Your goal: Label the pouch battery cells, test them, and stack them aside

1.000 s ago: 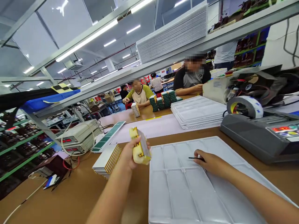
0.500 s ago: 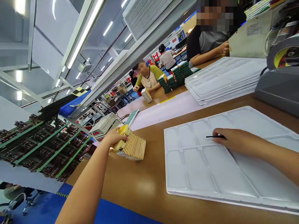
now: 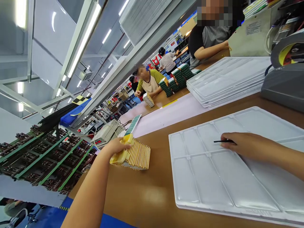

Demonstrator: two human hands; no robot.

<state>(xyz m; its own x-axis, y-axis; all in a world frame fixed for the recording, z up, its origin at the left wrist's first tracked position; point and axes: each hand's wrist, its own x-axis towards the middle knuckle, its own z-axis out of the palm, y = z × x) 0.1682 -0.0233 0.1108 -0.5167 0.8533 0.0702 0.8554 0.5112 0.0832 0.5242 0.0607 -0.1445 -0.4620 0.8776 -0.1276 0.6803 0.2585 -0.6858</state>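
Note:
My left hand (image 3: 118,146), its fingers closed, grips a yellow block-like piece (image 3: 120,156) at the near end of a stack of gold-edged thin boards (image 3: 140,154). That stack stands on the brown tabletop, the boards packed face to face. My right hand (image 3: 244,145) pinches a thin black stick-like tool (image 3: 219,141), its tip pointing left; its exact kind cannot be made out. Beneath the tool and hand lies a white plastic tray (image 3: 197,180) with shallow rectangular compartments. Part of the tray is hidden by my right forearm.
More white trays (image 3: 223,80) are piled behind. Bundled green boards (image 3: 177,79) and a smaller bundle (image 3: 148,99) sit farther back. A grey tape dispenser (image 3: 285,82) stands at right, a boxy instrument (image 3: 106,134) at left. Co-workers sit across the bench.
The view has shifted slightly, so the tray and the board stack sit a little lower and farther right. Both hands keep their holds, with little movement relative to the bench.

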